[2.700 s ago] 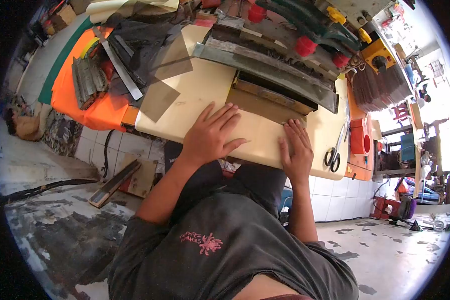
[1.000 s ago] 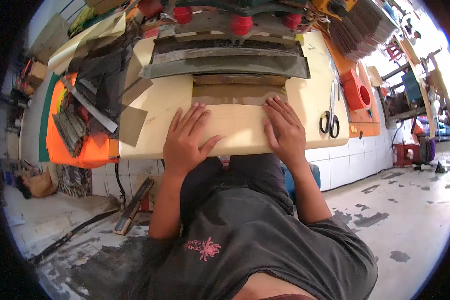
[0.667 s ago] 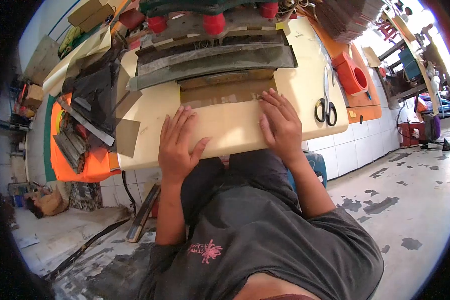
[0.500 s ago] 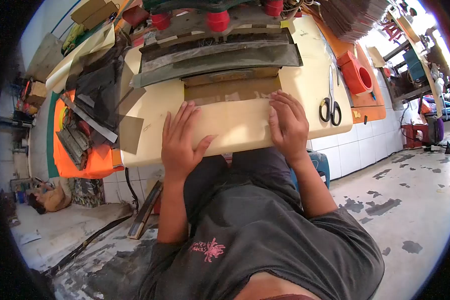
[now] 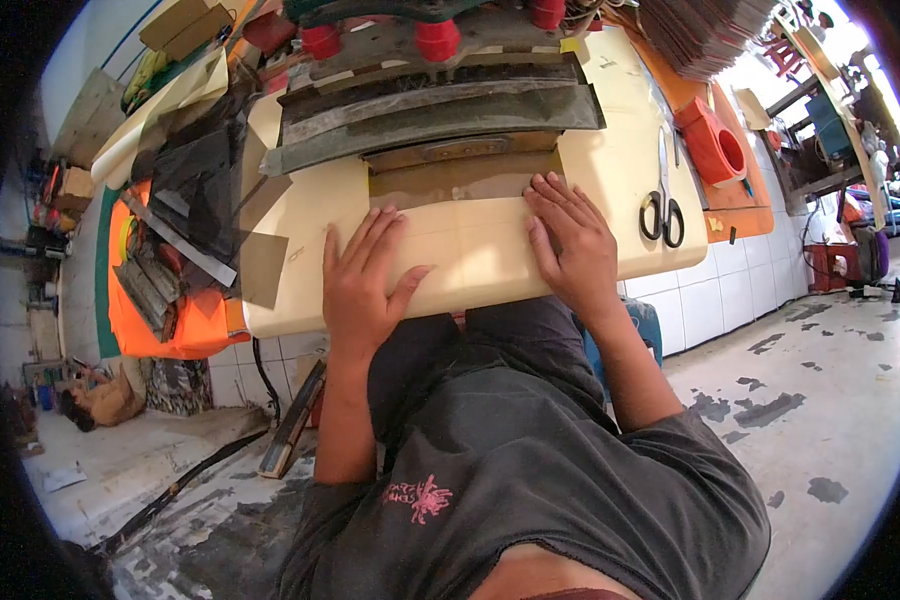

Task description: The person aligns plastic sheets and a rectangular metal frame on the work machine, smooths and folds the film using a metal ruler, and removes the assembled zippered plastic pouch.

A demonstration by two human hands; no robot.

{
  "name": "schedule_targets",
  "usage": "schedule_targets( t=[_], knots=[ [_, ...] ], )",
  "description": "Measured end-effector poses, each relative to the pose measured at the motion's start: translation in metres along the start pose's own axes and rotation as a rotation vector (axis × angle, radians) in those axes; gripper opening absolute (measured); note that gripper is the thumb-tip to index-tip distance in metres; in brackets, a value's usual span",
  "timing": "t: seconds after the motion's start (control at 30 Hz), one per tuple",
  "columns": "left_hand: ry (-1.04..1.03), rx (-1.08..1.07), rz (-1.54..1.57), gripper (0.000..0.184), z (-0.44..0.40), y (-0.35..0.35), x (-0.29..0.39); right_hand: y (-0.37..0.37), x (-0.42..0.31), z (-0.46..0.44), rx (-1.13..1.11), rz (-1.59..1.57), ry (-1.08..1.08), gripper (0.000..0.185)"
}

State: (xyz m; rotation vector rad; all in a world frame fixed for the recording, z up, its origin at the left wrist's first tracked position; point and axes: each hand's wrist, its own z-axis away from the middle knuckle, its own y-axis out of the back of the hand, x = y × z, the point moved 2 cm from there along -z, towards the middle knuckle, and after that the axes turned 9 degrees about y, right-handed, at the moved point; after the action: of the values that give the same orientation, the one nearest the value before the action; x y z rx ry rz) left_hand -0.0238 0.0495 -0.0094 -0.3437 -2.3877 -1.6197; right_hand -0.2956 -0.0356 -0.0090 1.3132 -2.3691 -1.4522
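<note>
The tabletop (image 5: 300,225) is pale cream, and the translucent sheet (image 5: 510,185) on it is smoky brown. Behind it runs a grey-green strip (image 5: 430,141). The scissors (image 5: 662,183) pair silver blades with black handles, near an orange-red holder (image 5: 692,128). The 3 knobs (image 5: 436,42) are bright red. At the left, the cloth (image 5: 195,335) is vivid orange. The charcoal shirt (image 5: 530,455) bears a pink print; dark grey patches mottle the pale floor (image 5: 700,470).

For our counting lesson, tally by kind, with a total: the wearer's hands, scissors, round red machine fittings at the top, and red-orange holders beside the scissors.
Left hand and right hand: 2
Scissors: 1
Round red fittings: 3
Red-orange holder: 1
Total: 7
</note>
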Motion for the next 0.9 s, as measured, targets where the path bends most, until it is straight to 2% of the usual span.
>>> schedule_targets(
  t=[0.43, 0.67, 0.77, 0.9],
  knots=[
    [0.036, 0.009, 0.108, 0.054, -0.004, 0.005, 0.003, 0.008, 0.005, 0.001, 0.086, -0.125, -0.064, 0.022],
    [0.064, -0.052, 0.141, 0.065, -0.006, 0.002, 0.012, 0.018, 0.009, -0.009, 0.050, -0.123, -0.070, 0.018],
    [0.051, -0.083, 0.087, 0.063, -0.003, -0.002, 0.009, 0.019, 0.015, -0.006, 0.028, -0.138, -0.064, 0.019],
    [0.026, 0.007, 0.093, 0.051, -0.001, -0.006, 0.004, 0.018, 0.020, 0.000, 0.051, -0.173, -0.058, 0.021]
  ],
)
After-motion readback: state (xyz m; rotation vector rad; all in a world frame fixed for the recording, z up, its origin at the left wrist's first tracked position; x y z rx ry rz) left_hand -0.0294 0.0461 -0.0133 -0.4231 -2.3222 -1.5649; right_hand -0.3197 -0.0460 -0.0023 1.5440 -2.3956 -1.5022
